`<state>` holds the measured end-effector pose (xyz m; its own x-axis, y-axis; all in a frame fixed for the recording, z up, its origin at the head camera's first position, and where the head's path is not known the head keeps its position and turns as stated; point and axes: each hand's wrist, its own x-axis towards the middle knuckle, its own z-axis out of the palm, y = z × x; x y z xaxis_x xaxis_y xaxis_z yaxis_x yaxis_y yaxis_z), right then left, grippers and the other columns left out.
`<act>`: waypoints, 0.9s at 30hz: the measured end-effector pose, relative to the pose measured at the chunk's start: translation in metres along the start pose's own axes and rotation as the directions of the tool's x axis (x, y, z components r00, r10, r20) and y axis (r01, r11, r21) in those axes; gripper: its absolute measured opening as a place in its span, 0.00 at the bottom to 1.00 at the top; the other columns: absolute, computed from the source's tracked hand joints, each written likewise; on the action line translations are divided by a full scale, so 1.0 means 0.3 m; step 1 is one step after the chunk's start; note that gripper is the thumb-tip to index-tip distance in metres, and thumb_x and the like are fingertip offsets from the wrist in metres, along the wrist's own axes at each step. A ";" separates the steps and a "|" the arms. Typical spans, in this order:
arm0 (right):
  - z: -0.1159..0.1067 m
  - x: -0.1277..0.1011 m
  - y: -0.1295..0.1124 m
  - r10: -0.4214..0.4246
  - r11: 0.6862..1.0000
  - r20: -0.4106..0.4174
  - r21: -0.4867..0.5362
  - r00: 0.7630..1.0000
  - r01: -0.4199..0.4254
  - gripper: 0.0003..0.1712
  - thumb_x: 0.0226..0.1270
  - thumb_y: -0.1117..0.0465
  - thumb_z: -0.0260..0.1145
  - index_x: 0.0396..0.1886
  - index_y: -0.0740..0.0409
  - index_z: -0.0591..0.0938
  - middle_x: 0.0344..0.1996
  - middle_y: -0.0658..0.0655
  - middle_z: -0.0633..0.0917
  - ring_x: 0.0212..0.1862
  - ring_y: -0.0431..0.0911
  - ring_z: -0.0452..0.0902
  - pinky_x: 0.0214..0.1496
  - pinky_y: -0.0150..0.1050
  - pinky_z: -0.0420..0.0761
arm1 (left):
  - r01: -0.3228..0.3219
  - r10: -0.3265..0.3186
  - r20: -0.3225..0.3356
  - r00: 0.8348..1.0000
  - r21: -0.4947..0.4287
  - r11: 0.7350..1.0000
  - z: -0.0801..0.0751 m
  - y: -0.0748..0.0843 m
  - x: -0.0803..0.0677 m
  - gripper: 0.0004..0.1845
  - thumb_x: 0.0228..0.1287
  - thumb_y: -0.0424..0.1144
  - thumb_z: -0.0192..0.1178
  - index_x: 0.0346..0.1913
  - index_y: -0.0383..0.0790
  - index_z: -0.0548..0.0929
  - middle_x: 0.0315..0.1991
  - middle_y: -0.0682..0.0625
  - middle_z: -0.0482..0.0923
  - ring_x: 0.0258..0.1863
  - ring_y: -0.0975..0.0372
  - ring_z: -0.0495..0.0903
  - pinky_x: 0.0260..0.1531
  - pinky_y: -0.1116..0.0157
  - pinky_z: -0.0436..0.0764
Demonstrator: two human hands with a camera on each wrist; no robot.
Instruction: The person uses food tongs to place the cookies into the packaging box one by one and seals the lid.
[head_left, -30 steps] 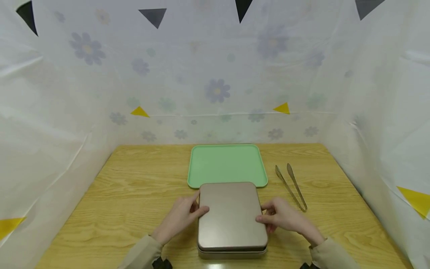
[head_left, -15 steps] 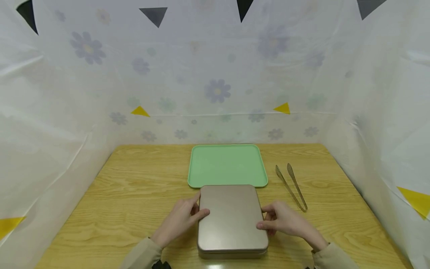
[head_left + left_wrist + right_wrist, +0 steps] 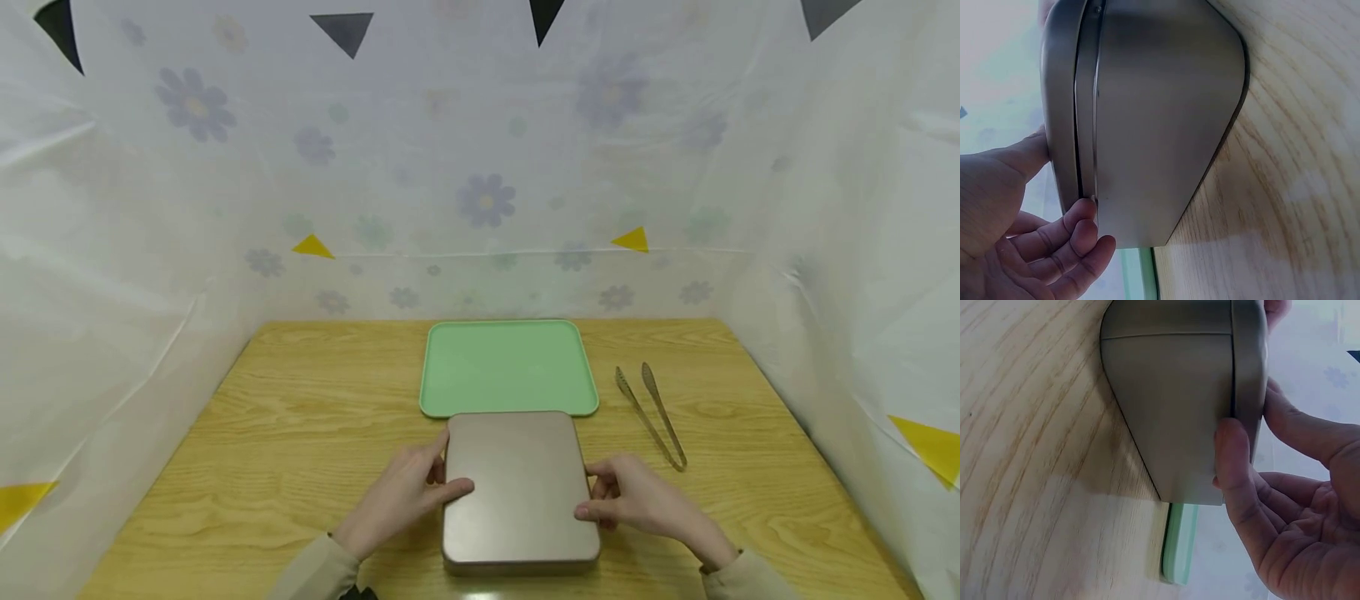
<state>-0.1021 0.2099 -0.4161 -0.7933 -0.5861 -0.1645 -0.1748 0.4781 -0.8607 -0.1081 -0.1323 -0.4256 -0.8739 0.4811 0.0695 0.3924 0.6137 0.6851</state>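
Lowered since a second ago: lid of the metal tin (image 3: 520, 486) now seated flush on its base, both hands slid slightly nearer along its sides. Left hand (image 3: 405, 497) clamped on the tin's left edge, thumb over the lid, fingers curled under the rim; right hand (image 3: 637, 498) pinching the right edge the same way. Tin flat on the wooden table (image 3: 285, 433), its far edge just touching the green tray (image 3: 507, 367), with metal tongs (image 3: 651, 415) lying apart to the right.

Possible trouble: uneven pull from the two sides could jam the lid crooked, or a sudden release could jerk the tin into the tray; smooth metal could also slip from fingertips set only on the narrow seam.

Seen only from the left wrist: seam between lid and base, with fingertips (image 3: 1082, 215) hooked at it. Seen only from the right wrist: thumb (image 3: 1235, 469) laid across that seam and the tray's edge (image 3: 1179, 547) behind. Seen only from the head view: tongs and tray layout.
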 end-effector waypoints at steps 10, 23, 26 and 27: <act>0.017 -0.002 0.000 0.012 0.998 -0.031 -0.053 0.999 -0.014 0.23 0.62 0.56 0.73 0.47 0.71 0.82 0.20 0.49 0.85 0.20 0.35 0.78 0.22 0.37 0.83 | 0.016 -0.016 -0.003 1.000 0.016 1.000 0.007 -0.004 -0.005 0.46 0.64 0.56 0.64 0.79 0.43 0.57 0.25 0.62 0.79 0.23 0.73 0.73 0.25 0.74 0.76; 0.032 -0.008 0.010 0.019 0.998 -0.042 -0.057 0.999 -0.021 0.32 0.62 0.56 0.73 0.55 0.78 0.78 0.19 0.49 0.85 0.19 0.35 0.77 0.19 0.32 0.78 | 0.068 -0.070 0.082 0.994 0.028 0.997 0.004 0.009 -0.041 0.61 0.57 0.64 0.66 0.82 0.40 0.43 0.48 0.51 0.78 0.43 0.66 0.76 0.43 0.67 0.81; 0.035 -0.008 0.008 0.021 0.998 -0.042 -0.062 0.999 -0.023 0.36 0.62 0.56 0.73 0.58 0.83 0.74 0.19 0.49 0.85 0.18 0.35 0.77 0.19 0.31 0.78 | 0.081 -0.083 0.087 0.993 0.030 0.996 0.002 0.013 -0.043 0.60 0.58 0.64 0.66 0.81 0.40 0.45 0.50 0.50 0.78 0.45 0.64 0.78 0.45 0.66 0.82; 0.036 -0.008 0.007 0.026 0.998 -0.042 -0.058 0.999 -0.028 0.40 0.62 0.57 0.73 0.61 0.85 0.71 0.19 0.49 0.84 0.18 0.36 0.77 0.19 0.32 0.78 | 0.089 -0.091 0.090 0.992 0.027 0.996 0.002 0.013 -0.043 0.59 0.57 0.64 0.66 0.81 0.41 0.45 0.50 0.49 0.79 0.46 0.63 0.78 0.46 0.64 0.82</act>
<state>-0.0942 0.2053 -0.4227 -0.8212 -0.5458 -0.1664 -0.1857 0.5313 -0.8266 -0.0951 -0.1356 -0.4243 -0.8767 0.4775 -0.0587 0.3204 0.6706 0.6691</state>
